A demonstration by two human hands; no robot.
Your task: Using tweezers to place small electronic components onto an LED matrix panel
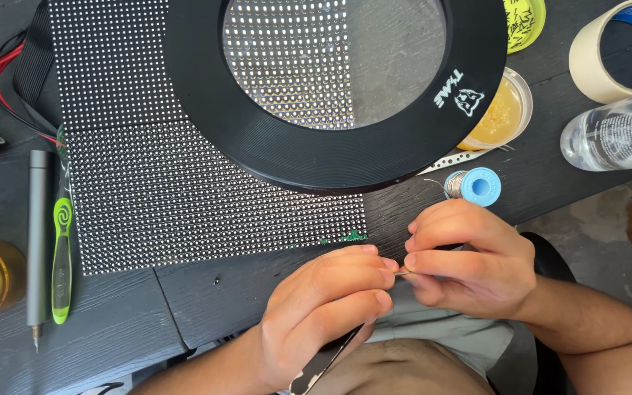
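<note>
Both hands meet at the near edge of the dark table (148,329). The left hand (323,307) is closed on a pair of tweezers (327,362), whose tips reach the right hand (466,260). The right hand's fingertips (411,261) pinch shut around those tips; what they grip is too small to tell. Just beyond lies an LED matrix panel (184,197) under a black ring magnifier (330,80). A solder spool (475,185) stands near the right hand.
</note>
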